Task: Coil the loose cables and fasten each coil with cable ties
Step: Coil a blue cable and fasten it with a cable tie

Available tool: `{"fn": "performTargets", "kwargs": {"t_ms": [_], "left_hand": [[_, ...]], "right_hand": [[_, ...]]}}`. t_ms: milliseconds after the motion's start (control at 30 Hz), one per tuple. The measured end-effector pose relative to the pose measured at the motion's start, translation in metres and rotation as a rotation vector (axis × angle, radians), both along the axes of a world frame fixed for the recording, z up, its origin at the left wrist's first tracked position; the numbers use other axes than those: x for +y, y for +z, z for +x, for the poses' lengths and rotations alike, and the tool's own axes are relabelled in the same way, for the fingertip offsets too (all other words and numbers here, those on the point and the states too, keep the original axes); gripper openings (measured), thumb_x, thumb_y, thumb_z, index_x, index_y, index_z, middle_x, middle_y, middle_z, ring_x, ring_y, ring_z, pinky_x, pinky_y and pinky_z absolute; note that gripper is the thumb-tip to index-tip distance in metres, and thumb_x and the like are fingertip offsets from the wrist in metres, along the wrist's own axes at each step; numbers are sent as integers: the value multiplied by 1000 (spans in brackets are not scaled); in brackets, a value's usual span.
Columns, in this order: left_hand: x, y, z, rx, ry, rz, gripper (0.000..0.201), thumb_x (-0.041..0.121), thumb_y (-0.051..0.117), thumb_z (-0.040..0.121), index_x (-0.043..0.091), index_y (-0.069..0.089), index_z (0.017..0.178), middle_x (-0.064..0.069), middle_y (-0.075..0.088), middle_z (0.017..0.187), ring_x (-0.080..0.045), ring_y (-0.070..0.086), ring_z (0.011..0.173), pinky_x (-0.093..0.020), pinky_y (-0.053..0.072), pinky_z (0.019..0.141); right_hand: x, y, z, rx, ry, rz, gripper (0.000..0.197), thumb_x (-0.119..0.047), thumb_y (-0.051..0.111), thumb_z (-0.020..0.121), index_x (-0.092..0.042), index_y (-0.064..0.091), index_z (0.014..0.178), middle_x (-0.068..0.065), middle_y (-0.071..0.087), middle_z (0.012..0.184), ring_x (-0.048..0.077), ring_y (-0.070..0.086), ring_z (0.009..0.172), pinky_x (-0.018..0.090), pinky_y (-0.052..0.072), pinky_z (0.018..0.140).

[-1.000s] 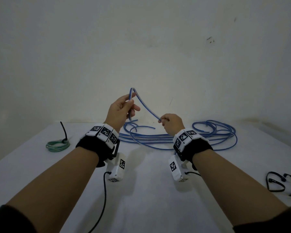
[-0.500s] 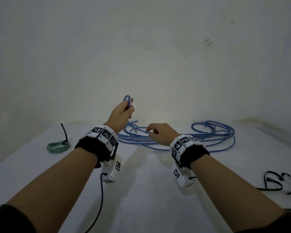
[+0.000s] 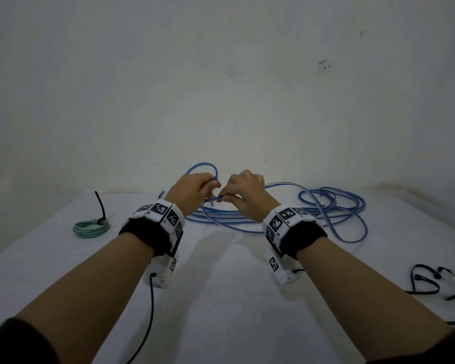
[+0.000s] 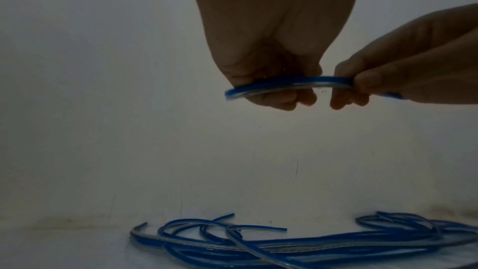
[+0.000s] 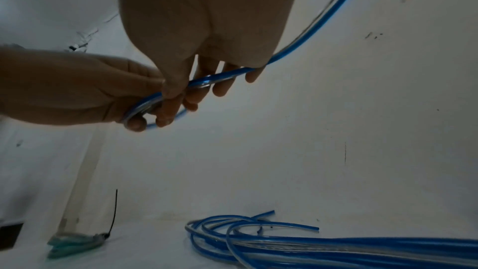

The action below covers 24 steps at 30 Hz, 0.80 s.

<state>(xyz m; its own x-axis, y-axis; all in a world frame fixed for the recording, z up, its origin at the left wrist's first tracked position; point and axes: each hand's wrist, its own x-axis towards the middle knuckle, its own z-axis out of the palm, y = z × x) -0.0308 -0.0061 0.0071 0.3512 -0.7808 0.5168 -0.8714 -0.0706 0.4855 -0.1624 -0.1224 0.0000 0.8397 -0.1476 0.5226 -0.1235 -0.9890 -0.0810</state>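
Head view: left hand (image 3: 192,190) pinches a small loop of the blue cable (image 3: 247,219), right hand (image 3: 247,195) fingers (image 5: 220,87) curl round the strand just beside it, both held above the tabletop (image 3: 221,298); rest of cable sprawls near the wall. Risk, imo: stiff loop springs open if either grip slackens; trailing strand may snag in the pile. Open room toward the person; green coil (image 3: 91,227) w/ tie well to the left, black ties (image 3: 426,282) at right edge.

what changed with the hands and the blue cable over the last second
The right hand let go of the blue cable, dipped toward the pile, then came up beside the left hand and pinches the cable again. The left hand dropped lower, keeping its small loop. The green coil with its black cable tie and the black cables at right stayed put.
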Motion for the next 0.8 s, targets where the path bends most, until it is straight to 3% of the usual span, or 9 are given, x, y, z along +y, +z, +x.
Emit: {"fn": "performTargets", "kwargs": {"t_ms": [67,167,233,300,433,533,633,700,800], "left_hand": [[1,0,2,21,1,31,27,21,42,97,16,64,83,4,60,69,-1,56,59,-13,41,61],[2,-3,3,125,-29,62,36,24,38,99,18,56,69,2,57,55,-1,49,41,-18,40,53],[2,-3,1,231,-63,34,43,26,36,100,16,57,65,6,50,48,-2,42,38,-17,35,49],[2,0,-2,460,-142,-6,46,24,33,101,11,57,64,9,40,41,-2,34,36,-13,29,42],[2,4,-7,710,-275,-12,40,18,30,101,10,48,67,11,31,43,-4,25,38,-14,22,38],[3,5,-8,772,-259,-74,38,26,34,101,13,44,67,10,34,44,-6,27,37,-14,24,37],[7,9,-6,877,-236,-183,39,32,37,100,15,39,64,10,31,43,-5,24,35,-12,21,36],[10,13,-2,959,-231,-219,41,34,34,100,16,37,63,10,28,42,-4,22,33,-11,18,34],[13,18,6,1152,-267,-253,40,26,25,100,14,39,64,8,30,40,-4,22,30,-13,16,35]], "right_hand": [[-1,0,1,-59,24,42,19,-29,52,94,-25,69,103,-7,59,93,20,42,100,36,25,88],[-3,-2,2,-181,85,187,12,-26,60,89,-21,64,98,-19,50,75,14,41,92,31,22,87],[-4,-3,3,-235,85,216,10,-27,61,88,-19,62,94,-15,55,77,13,42,90,28,19,83],[-5,-3,4,-278,65,227,12,-30,59,90,-19,62,92,-9,61,80,15,44,90,27,17,78],[-5,-2,10,-315,43,315,16,-32,51,94,-18,59,93,-7,61,75,21,54,83,38,32,86],[-6,-6,15,-351,76,371,10,-21,53,93,-12,56,96,-3,60,79,19,54,77,43,42,81],[-14,-15,17,-356,14,369,8,-8,52,90,-7,58,95,-1,60,88,21,54,85,46,44,83],[-20,-21,16,-305,-111,301,12,-11,50,92,-9,62,95,6,65,95,30,53,94,44,42,83],[-24,-29,15,-171,-305,231,24,-24,45,97,-13,64,107,7,65,105,32,47,103,40,42,83]]}}
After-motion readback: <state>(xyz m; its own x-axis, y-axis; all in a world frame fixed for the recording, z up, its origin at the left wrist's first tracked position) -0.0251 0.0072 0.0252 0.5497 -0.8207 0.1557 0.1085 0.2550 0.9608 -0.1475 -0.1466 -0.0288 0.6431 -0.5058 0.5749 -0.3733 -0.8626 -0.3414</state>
